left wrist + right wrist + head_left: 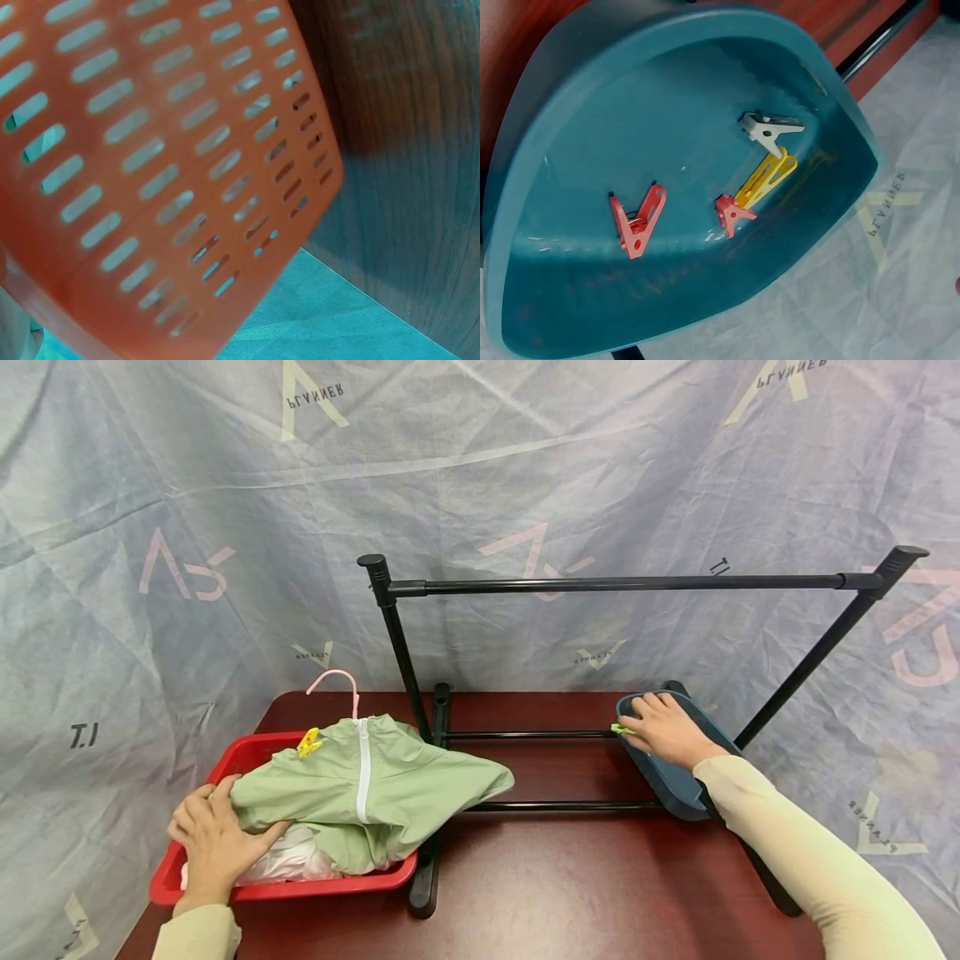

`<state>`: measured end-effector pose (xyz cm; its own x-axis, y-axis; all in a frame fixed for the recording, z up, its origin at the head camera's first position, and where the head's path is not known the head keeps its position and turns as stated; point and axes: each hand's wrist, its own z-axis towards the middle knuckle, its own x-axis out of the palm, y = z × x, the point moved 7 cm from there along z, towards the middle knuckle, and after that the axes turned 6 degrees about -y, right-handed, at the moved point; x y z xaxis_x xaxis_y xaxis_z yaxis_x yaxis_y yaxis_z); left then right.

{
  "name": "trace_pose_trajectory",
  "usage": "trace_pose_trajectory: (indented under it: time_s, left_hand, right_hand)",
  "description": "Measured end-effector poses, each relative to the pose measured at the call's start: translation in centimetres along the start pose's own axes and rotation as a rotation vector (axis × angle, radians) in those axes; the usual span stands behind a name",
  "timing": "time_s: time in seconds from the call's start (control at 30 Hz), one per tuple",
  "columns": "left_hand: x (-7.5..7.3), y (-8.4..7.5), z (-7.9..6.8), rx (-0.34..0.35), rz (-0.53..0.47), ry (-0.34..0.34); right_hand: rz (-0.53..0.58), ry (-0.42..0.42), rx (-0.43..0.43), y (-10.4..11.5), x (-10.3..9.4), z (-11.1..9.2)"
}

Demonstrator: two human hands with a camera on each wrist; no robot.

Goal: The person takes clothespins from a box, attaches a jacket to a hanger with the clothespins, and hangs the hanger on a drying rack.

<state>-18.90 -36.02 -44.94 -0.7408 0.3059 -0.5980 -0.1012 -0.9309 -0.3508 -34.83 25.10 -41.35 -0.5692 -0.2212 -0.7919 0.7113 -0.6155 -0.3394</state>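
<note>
1. The jacket (pixel 397 789) lies across the red basket (pixel 330 887), with the pink hanger (pixel 355 693) poking from its collar. Nothing ties it to the rack (pixel 615 584), so a tug could drag it off the rim.
2. The right hand (pixel 667 737) pinches the green clip (pixel 622 728) between thumb and fingertips at the bin's (pixel 678 783) left wall. A weak pinch could drop it among the white clip (pixel 769 132) and others inside, or onto the table (pixel 600 885).
3. The left hand (pixel 212 833) sits at the jacket's left end, thumb well apart from fingers; whether it grips cloth or only steadies it, I cannot tell. If only steadying, the cloth could slip under a push.
4. The yellow clip (pixel 309 742) sits on one shoulder; the other shows none, so that side could slide off the hanger.
5. The jacket's right sleeve reaches past the basket beside the rack's upright; lifting could snag it.
6. The basket stands at the table's left edge; a leftward shove could tip it.
</note>
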Motion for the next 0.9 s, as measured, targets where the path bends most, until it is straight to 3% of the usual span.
trace_pose_trajectory:
  time_s: [0.6, 0.9]
  left_hand:
    - [0.3, 0.5, 0.0, -0.015, -0.016, 0.036]
    - [0.2, 0.2, -0.1, -0.007, -0.004, 0.004]
  right_hand:
    - [0.03, 0.001, -0.019, 1.0, 0.3, 1.2]
    - [0.064, 0.002, -0.015, 1.6, 0.2, 1.6]
